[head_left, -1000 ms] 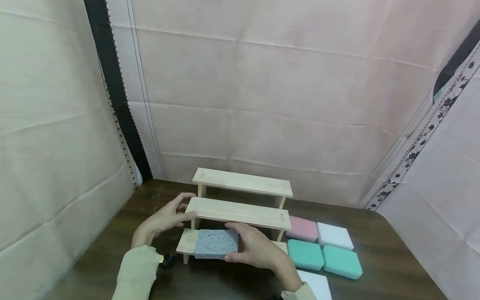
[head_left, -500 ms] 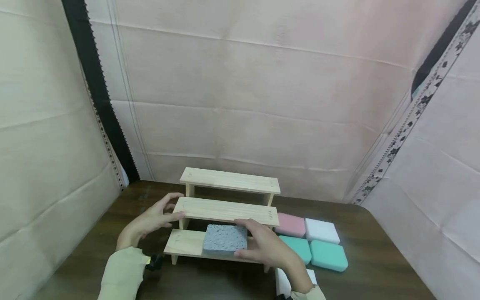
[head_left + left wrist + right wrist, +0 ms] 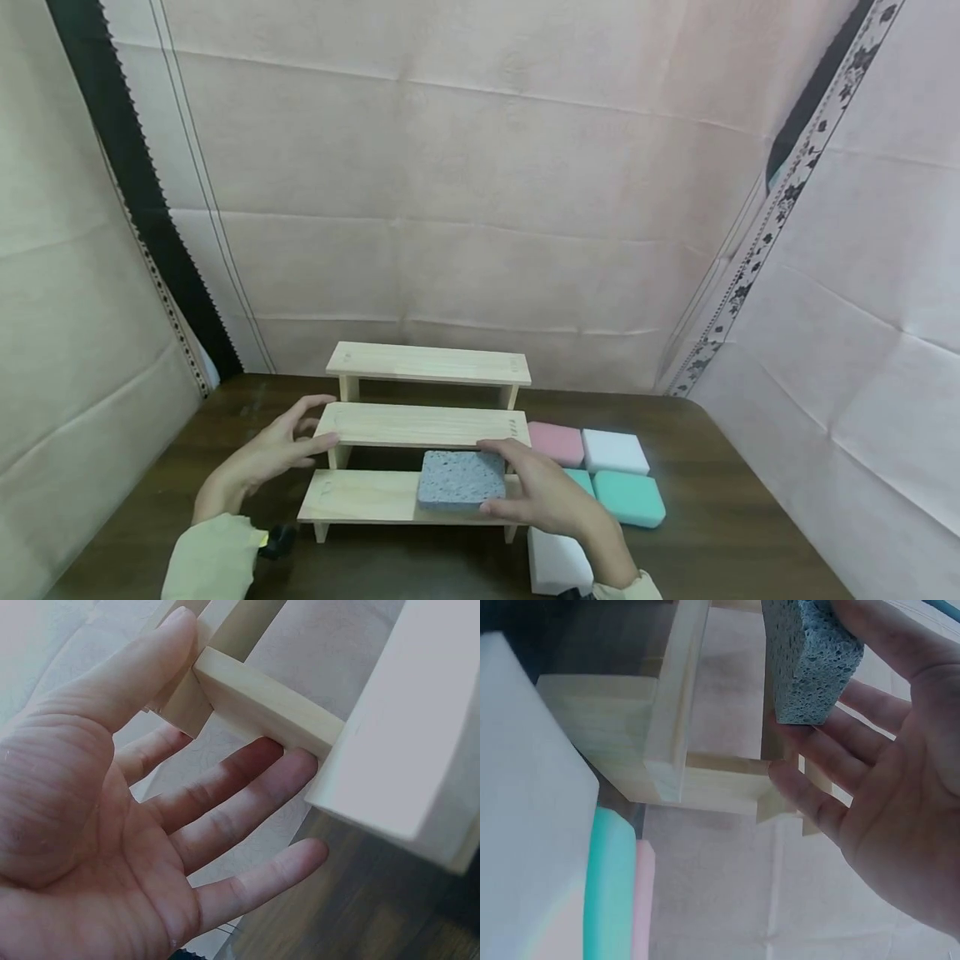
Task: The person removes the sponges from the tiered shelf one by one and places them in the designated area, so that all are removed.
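Note:
A pale wooden three-tier rack (image 3: 367, 497) stands on the dark table. My left hand (image 3: 262, 460) holds the left end of its middle tier, thumb at the front and fingers behind. In the left wrist view, two fingertips (image 3: 300, 766) meet a wooden crosspiece, while the little finger stands free. At the lowest tier's right part is a light blue porous sponge (image 3: 459, 481). My right hand (image 3: 542, 492) pinches its right end, with the thumb on the near side. The right wrist view shows the sponge (image 3: 817, 667) between thumb and fingers.
Right of the rack lie a pink block (image 3: 557, 442), a white block (image 3: 615, 452), a teal block (image 3: 630, 498) and a second teal block (image 3: 579, 478), partly hidden by my right hand. Nearer is another white block (image 3: 558, 562). Pale cloth (image 3: 480, 192) hangs behind the table.
My right hand has moved the sponge rightward along the lowest tier, from its left part to its right. My left hand stays at the rack's end. The head view has turned right.

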`<state>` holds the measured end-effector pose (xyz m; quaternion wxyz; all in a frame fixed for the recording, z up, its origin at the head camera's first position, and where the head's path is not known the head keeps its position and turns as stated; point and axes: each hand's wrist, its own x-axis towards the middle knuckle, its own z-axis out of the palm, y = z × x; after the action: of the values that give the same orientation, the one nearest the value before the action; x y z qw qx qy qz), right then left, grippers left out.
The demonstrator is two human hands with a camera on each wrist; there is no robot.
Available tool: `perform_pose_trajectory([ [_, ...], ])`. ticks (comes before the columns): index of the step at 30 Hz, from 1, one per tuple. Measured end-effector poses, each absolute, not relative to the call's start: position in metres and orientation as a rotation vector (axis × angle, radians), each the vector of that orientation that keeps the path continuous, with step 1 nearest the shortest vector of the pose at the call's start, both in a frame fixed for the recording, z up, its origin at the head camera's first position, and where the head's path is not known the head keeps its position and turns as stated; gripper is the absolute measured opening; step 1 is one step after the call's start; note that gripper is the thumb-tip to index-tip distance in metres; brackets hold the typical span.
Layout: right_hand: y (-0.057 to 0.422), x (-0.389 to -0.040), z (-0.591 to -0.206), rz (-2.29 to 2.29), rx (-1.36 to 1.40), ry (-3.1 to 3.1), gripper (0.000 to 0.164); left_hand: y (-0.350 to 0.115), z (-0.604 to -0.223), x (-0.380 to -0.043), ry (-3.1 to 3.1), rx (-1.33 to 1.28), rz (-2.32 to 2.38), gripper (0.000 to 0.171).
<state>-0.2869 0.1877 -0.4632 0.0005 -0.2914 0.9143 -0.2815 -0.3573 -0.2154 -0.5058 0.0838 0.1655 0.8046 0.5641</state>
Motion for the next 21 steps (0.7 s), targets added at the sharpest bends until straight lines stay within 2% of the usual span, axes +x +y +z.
perform_pose_trajectory([
  [11, 0.204, -0.281, -0.460, -0.874, -0.899, 2.929, 0.069, -0.216, -0.507, -0.358, 2.396, 0.506, 1.699, 0.073],
  [21, 0.231, -0.275, -0.455, -0.981, -0.775, 2.897, 0.068, -0.216, -0.506, -0.357, 2.409, 0.482, 1.680, 0.074],
])
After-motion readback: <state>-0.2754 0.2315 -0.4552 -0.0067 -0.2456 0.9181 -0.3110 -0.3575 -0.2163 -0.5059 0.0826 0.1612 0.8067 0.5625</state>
